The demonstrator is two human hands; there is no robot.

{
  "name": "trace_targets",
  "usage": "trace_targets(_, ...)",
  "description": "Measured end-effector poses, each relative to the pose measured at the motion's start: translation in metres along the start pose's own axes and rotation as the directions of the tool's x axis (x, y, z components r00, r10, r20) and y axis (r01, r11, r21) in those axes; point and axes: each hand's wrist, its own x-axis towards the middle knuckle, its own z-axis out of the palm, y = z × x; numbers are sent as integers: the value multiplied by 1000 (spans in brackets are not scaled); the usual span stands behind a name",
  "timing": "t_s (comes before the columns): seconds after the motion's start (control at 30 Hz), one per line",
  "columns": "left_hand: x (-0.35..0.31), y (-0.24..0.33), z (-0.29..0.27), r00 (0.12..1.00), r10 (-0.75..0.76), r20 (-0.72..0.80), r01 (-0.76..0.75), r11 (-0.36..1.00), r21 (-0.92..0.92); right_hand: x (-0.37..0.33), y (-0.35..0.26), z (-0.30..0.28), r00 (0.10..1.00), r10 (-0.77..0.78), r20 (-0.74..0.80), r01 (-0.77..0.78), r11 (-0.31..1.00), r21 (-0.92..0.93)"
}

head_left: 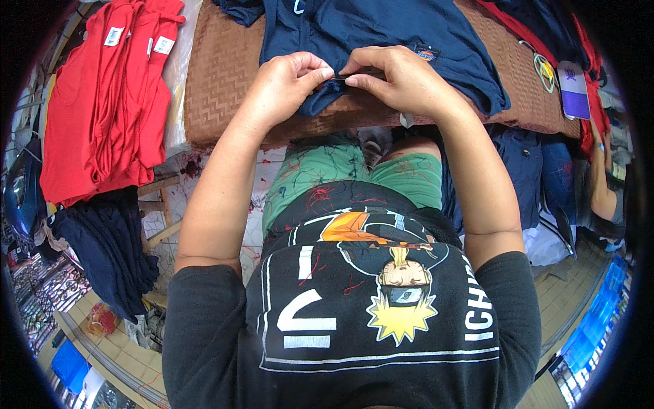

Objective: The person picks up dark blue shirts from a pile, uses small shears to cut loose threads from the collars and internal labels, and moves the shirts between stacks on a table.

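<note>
A navy blue garment [381,34] with a small label lies spread over the brown covered work surface, its near edge hanging a little over the front. My left hand [289,83] has thumb and forefinger pinched together at the garment's near edge. Facing it, my right hand [398,78] also pinches, its fingertips almost touching the left ones. A narrow dark strip shows between the two pinches; it looks like part of the garment's edge, though my fingers hide most of it.
Stacked red tank tops [109,102] with white tags lie at the left, above dark folded cloth [112,245]. On the brown cover [218,82], at the right, are a looped cord [545,71] and a purple and white card [573,88]. Another person's arm [601,174] shows at the far right.
</note>
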Motion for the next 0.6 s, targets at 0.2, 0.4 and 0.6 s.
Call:
trace_targets(0.2, 1, -4, 1, 999, 18, -38, -18, 1000, -5, -1, 2, -3, 999, -43, -25, 42, 999, -26)
trace_targets(0.4, 2, -5, 4, 996, 57, -67, -55, 998, 37, 4, 7, 5, 991, -120, -52, 115, 990, -81)
trace_targets(0.6, -1, -4, 6, 993, 62, -104, -72, 993, -89, 4, 2, 2, 996, -92, 21, 94, 988, -123)
